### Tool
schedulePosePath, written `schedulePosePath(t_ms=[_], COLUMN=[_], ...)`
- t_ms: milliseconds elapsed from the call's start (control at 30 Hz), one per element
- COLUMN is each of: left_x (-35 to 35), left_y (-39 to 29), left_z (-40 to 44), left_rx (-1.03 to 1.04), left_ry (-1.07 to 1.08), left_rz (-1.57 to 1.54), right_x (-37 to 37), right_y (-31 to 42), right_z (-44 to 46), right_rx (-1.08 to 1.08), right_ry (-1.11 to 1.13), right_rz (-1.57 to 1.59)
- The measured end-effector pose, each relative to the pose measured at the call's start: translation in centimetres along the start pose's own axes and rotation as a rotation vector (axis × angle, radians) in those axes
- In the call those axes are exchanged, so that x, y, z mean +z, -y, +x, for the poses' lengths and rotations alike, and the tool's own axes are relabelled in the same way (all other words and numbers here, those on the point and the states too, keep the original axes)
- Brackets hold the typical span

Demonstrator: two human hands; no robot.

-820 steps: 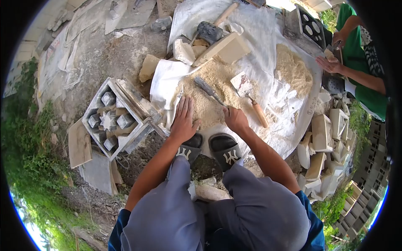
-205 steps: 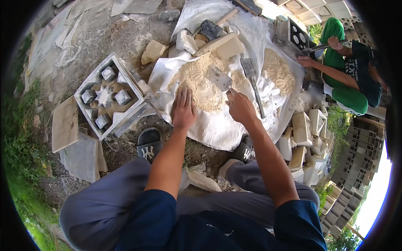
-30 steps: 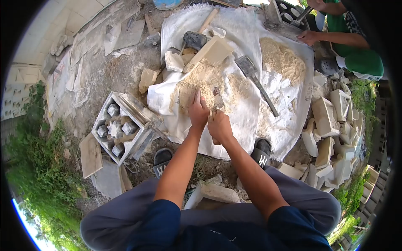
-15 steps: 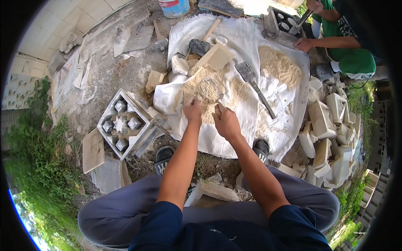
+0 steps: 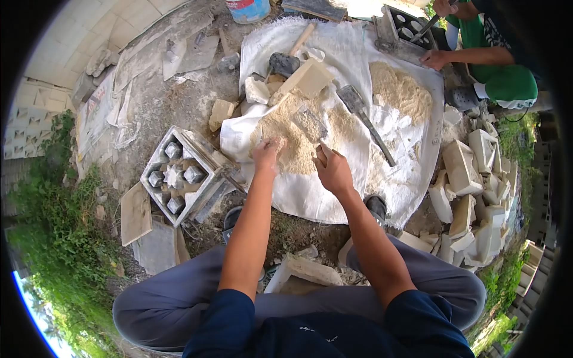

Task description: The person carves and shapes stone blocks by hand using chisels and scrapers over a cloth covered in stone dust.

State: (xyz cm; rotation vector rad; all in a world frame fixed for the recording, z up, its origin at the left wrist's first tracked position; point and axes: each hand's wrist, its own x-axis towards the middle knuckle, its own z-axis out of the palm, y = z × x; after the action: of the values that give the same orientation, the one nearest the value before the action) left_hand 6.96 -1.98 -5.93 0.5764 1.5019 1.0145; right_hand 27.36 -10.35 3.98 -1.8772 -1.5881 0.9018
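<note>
My right hand [image 5: 333,169] is closed round the wooden handle of a trowel. Its flat grey blade [image 5: 311,123], dusted with grains, points away from me over a heap of sandy mix [image 5: 296,156]. At the left edge of that heap is my left hand [image 5: 267,153], fingers curled and grainy; what they hold, if anything, is hidden. Under the heap lies a white woven sack [image 5: 322,206]. To the left stands a metal block mould [image 5: 174,173] with a star and several raised studs. A mallet [image 5: 284,64] and a dark flat-headed tool [image 5: 365,124] lie on the sacking.
Broken pale blocks [image 5: 462,173] are piled at the right. Another person's hand [image 5: 434,59] rests by a second mould [image 5: 407,30] at the top right. A bucket [image 5: 248,9] stands at the back; boards [image 5: 136,213] lean beside the left mould.
My left hand has drawn back to the left, away from the blade. My right hand has shifted slightly right with the trowel, whose blade now carries less mix.
</note>
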Motion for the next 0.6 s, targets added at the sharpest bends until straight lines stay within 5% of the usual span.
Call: schedulePosePath(t_ms=[67,400,600], left_x=[1.0,1.1,0.6], left_y=[-2.9,-3.1,-2.6], left_z=[-2.9,-2.8,-2.0], left_rx=[-0.157,-0.109,-0.048], left_ry=[-0.014,0.014,0.050], left_rz=[-0.372,-0.334,0.009], right_x=[0.0,0.4,-0.1], right_y=[-0.4,-0.5,-0.5], right_z=[0.0,0.2,0.4], right_rx=[0.008,0.024,0.051], right_ry=[0.061,0.067,0.091], right_rz=[-0.005,0.037,0.067])
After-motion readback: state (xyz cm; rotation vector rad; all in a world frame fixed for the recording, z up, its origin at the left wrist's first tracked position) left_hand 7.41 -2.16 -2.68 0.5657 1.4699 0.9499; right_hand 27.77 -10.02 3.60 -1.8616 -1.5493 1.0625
